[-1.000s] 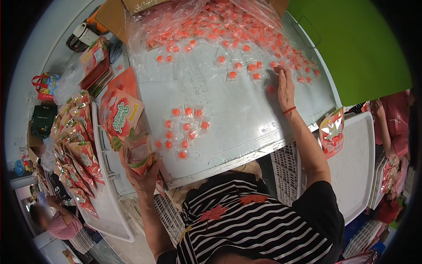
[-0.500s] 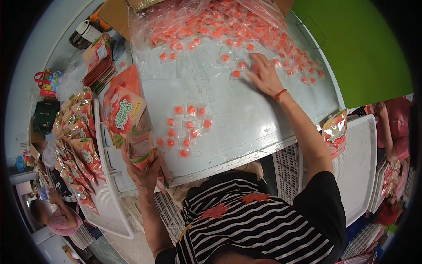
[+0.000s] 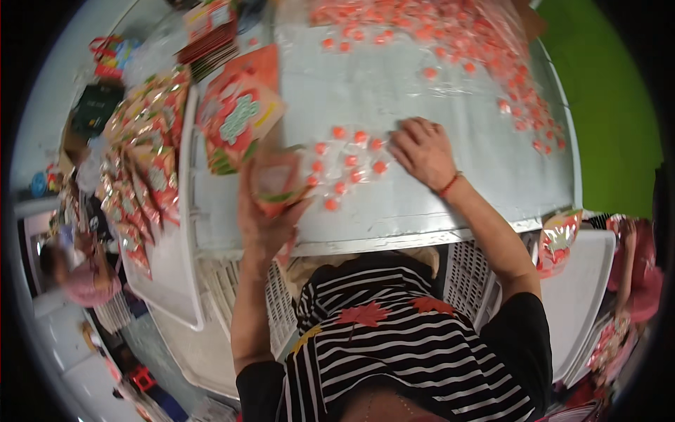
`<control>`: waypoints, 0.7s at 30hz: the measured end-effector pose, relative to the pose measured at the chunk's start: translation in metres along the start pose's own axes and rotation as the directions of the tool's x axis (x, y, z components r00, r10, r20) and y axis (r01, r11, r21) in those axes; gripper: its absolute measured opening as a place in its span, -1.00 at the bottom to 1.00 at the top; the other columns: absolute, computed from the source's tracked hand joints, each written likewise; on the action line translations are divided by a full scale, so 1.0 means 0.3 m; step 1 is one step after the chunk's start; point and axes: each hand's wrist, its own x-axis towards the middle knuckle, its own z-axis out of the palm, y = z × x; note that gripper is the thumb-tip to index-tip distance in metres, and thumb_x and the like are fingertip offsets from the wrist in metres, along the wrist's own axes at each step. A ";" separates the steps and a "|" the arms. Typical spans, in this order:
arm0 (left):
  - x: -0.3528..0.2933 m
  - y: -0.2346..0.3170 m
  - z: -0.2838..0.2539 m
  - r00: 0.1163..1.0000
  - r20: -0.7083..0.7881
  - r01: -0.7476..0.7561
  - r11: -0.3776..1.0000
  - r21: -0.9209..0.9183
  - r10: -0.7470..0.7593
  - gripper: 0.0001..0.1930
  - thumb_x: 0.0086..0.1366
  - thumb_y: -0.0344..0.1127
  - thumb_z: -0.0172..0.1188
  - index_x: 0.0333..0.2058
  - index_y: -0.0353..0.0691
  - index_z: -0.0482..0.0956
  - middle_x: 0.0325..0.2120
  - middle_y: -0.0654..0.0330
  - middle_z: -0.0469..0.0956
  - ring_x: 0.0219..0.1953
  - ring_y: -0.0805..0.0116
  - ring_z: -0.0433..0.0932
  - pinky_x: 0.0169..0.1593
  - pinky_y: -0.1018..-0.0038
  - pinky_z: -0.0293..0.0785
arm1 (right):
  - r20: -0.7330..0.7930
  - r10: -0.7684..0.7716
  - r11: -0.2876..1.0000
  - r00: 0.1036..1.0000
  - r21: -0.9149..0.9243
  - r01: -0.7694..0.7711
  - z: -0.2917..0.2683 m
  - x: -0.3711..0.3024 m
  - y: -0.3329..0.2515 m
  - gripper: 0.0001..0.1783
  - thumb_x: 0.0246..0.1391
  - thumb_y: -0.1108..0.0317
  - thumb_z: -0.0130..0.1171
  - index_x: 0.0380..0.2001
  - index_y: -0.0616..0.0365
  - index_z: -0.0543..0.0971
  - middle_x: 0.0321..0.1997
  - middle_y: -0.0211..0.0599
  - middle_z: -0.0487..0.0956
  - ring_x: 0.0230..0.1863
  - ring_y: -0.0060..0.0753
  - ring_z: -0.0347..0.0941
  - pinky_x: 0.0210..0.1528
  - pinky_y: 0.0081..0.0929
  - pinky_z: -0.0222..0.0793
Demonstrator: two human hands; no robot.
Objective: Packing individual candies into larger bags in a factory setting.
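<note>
My left hand (image 3: pixel 260 224) grips a red and green pouch (image 3: pixel 275 176) by its lower part, its mouth spread and facing up, blurred a little. To the right of it lies a loose cluster of wrapped red candies (image 3: pixel 351 161), each in a clear wrapper, on the pale table (image 3: pixel 485 190). Just beyond the cluster's right side, my right hand (image 3: pixel 425 156) rests palm down, fingers together and curled. Whatever lies under those fingers is hidden. Flat red pouches (image 3: pixel 239 112) lie at the table's left edge, behind the pouch I hold.
A big heap of wrapped candies (image 3: pixel 450 28) on clear plastic spreads along the far side. Filled pouches (image 3: pixel 151 165) crowd a white tray (image 3: pixel 165 281) on the left. At the right stand another pouch (image 3: pixel 559 239) and a white tray (image 3: pixel 580 281). Other people work at both sides.
My right hand has drawn back from the heap toward the candy cluster, and a candy near its fingers no longer shows there. My left hand keeps hold of the pouch. The whole view has shifted.
</note>
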 end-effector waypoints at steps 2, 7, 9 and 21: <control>0.030 0.020 0.030 0.996 0.011 -0.086 0.996 -0.030 0.086 0.04 -0.27 -0.29 0.57 0.19 -0.36 0.13 0.08 -0.03 0.33 0.14 0.08 0.31 0.15 0.24 0.28 | -0.068 0.007 0.999 0.998 0.048 -0.004 0.006 0.000 0.006 -0.86 -0.08 0.29 0.24 -0.44 0.06 0.53 -0.33 -0.31 0.49 -0.27 -0.22 0.42 -0.31 -0.36 0.34; 0.034 0.065 0.107 0.983 -0.026 -0.174 0.962 0.211 0.183 0.02 -0.29 -0.11 0.54 0.16 -0.30 0.19 0.07 -0.03 0.32 0.09 0.02 0.33 0.13 0.14 0.22 | -0.156 0.149 0.980 0.976 0.155 -0.125 0.042 0.044 0.059 -0.80 0.06 0.29 0.14 -0.58 0.08 0.46 -0.58 -0.38 0.43 -0.53 -0.34 0.40 -0.60 -0.51 0.22; 0.045 0.064 0.139 0.967 -0.071 -0.218 0.937 0.273 0.246 0.01 -0.29 -0.06 0.53 0.15 -0.29 0.19 0.07 -0.03 0.32 0.07 0.00 0.34 0.13 0.11 0.20 | 0.144 0.723 0.128 0.675 0.933 -0.337 0.016 0.136 -0.002 -0.68 0.18 0.18 0.01 -0.61 0.06 0.41 -0.67 -0.48 0.34 -0.63 -0.54 0.28 -0.69 -0.60 0.05; 0.078 0.024 0.179 0.932 -0.125 -0.266 0.877 0.401 0.340 -0.02 -0.25 -0.19 0.49 0.15 -0.38 0.15 0.09 -0.08 0.27 0.11 -0.08 0.30 0.12 0.11 0.23 | 0.222 0.464 -0.116 0.858 0.975 -0.189 -0.154 0.365 -0.380 -0.65 0.29 0.16 -0.16 -0.21 0.22 0.49 -0.24 -0.37 0.48 -0.25 -0.60 0.36 -0.15 -0.59 0.31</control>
